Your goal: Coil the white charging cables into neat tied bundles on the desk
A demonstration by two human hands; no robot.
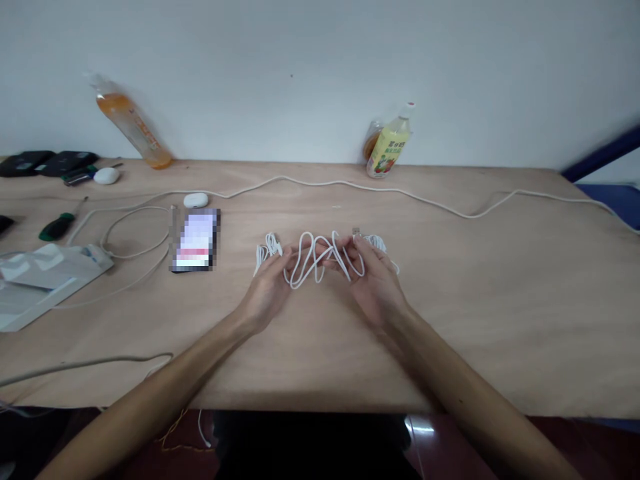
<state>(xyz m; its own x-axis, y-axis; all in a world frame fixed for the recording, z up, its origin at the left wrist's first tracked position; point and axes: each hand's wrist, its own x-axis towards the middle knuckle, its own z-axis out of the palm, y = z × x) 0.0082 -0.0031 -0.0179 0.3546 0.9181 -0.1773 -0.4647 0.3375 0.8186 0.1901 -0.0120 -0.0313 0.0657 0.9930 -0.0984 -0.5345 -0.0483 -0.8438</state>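
In my head view, my left hand [267, 290] and right hand [377, 283] are each closed on loose loops of a white cable [320, 258], stretched between them above the tabletop [320, 360]. I seem to be arranging the loops; the next move calls for a light, steady grip on both sides.

Free room on the table [525, 287]: a wide stretch opens right of the right hand [375, 283]; a narrower gap separates the phone [195, 240] from the cable bundle [269, 247]. White cable [330, 251] loops fill the space between right hand and left hand [265, 290]. A long cord [395, 189] crosses the far part, before the yellow bottle [389, 147]. Left, the screwdriver [57, 227] and packaging [75, 280] obstruct low passage.
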